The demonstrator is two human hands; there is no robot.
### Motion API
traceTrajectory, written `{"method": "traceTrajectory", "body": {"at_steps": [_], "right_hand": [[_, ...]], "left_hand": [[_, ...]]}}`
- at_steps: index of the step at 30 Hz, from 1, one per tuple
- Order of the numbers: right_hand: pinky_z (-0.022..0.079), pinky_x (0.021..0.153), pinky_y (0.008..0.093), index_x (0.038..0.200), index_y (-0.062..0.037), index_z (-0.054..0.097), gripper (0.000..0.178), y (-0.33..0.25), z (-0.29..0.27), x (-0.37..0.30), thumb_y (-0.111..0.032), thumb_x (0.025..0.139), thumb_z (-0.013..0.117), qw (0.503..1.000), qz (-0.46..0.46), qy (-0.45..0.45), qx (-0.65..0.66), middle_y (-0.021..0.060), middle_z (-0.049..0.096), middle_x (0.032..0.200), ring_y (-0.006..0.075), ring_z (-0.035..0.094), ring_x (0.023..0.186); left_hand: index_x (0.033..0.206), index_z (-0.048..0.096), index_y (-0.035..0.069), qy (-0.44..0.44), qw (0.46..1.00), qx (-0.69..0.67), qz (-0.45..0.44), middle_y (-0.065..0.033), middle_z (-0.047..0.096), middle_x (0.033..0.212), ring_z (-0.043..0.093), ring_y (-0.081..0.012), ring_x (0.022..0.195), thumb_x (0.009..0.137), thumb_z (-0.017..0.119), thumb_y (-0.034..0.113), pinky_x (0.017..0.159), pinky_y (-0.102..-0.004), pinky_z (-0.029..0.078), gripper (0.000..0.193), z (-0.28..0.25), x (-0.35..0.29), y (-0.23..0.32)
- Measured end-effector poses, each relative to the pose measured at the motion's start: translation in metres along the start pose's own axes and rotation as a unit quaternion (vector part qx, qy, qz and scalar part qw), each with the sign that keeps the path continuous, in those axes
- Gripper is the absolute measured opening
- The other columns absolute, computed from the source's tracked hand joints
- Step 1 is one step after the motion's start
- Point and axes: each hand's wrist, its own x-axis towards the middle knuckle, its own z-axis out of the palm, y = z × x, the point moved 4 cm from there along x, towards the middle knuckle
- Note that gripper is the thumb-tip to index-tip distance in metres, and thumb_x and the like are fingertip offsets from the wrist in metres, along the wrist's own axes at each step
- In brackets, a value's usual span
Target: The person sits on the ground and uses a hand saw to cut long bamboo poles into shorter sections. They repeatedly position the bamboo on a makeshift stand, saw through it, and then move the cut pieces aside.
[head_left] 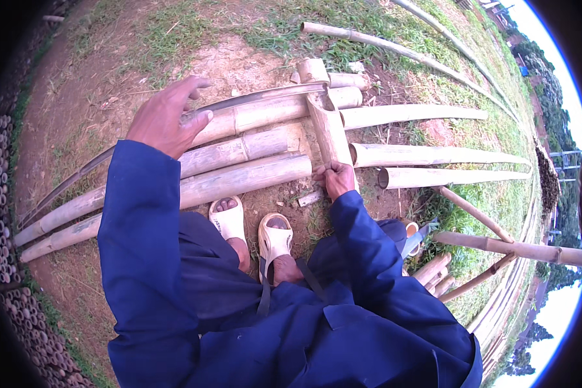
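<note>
My left hand (168, 118) is open, with thumb and fingers spread around a long, thin, dark strip (258, 97). Whether the palm touches the strip, I cannot tell. The strip lies along a thick bamboo pole (271, 111), and its right end meets the top of a short bamboo piece (328, 129) that has an opening cut near its far end. My right hand (340, 180) is closed at the near end of this short piece, its fingertips at the left edge. Two more bamboo poles (252, 179) lie nearer my feet, parallel to the first.
Several bamboo poles (433, 156) stretch away to the right, and one more (381, 44) lies on grass farther off. Crossed bamboo supports (498, 244) stand at the right. Stacked bamboo ends (0, 194) line the far left. My sandalled feet (228, 220) are just below the poles.
</note>
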Motion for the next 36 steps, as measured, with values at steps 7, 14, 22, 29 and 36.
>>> {"method": "traceTrajectory", "body": {"at_steps": [7, 14, 22, 29, 36], "right_hand": [[0.057, 0.062, 0.0290, 0.106, 0.0050, 0.073, 0.023, -0.028, -0.075, 0.038, -0.006, 0.094, 0.057, 0.989, -0.095, 0.075, -0.081, 0.0122, 0.076, 0.093, 0.0156, 0.070, 0.066], [0.056, 0.059, 0.0327, 0.113, 0.0070, 0.068, 0.047, 0.042, -0.157, 0.198, -0.033, 0.090, 0.075, 0.959, -0.006, 0.282, -0.009, 0.0163, 0.071, 0.092, 0.0211, 0.072, 0.074], [0.051, 0.096, 0.0432, 0.127, 0.0181, 0.061, 0.088, 0.021, -0.140, 0.224, -0.058, 0.084, 0.074, 0.933, 0.125, 0.251, 0.225, 0.0279, 0.070, 0.120, 0.0378, 0.070, 0.106], [0.054, 0.094, 0.0447, 0.143, 0.0168, 0.041, 0.097, 0.077, -0.143, 0.287, -0.048, 0.081, 0.081, 0.919, 0.185, 0.294, 0.184, 0.0262, 0.063, 0.129, 0.0333, 0.070, 0.108], [0.055, 0.092, 0.0391, 0.125, 0.0172, 0.062, 0.080, 0.041, -0.138, 0.250, -0.040, 0.074, 0.085, 0.900, 0.168, 0.311, 0.254, 0.0249, 0.070, 0.120, 0.0318, 0.071, 0.106]], "left_hand": [[0.137, 0.060, 0.010, -0.034, 0.999, -0.022, -0.007, -0.0163, 0.067, 0.124, 0.067, -0.0297, 0.107, 0.090, 0.072, 0.014, 0.096, -0.0423, 0.053, 0.049, 0.006, 0.001, 0.019], [0.134, 0.060, 0.006, -0.049, 0.998, -0.026, 0.039, -0.0182, 0.067, 0.121, 0.068, -0.0316, 0.107, 0.086, 0.075, 0.010, 0.093, -0.0399, 0.054, 0.051, 0.022, 0.011, 0.027], [0.135, 0.059, 0.001, -0.101, 0.995, -0.007, 0.023, -0.0195, 0.066, 0.120, 0.066, -0.0310, 0.109, 0.083, 0.073, 0.007, 0.094, -0.0408, 0.052, 0.053, 0.027, 0.014, 0.040], [0.133, 0.060, 0.000, -0.136, 0.990, -0.007, 0.023, -0.0203, 0.066, 0.113, 0.066, -0.0338, 0.098, 0.080, 0.076, 0.015, 0.088, -0.0417, 0.053, 0.057, 0.038, 0.021, 0.039], [0.132, 0.060, 0.000, -0.148, 0.989, -0.006, 0.029, -0.0214, 0.066, 0.116, 0.067, -0.0347, 0.103, 0.079, 0.076, 0.008, 0.089, -0.0406, 0.056, 0.056, 0.040, 0.025, 0.038]]}}
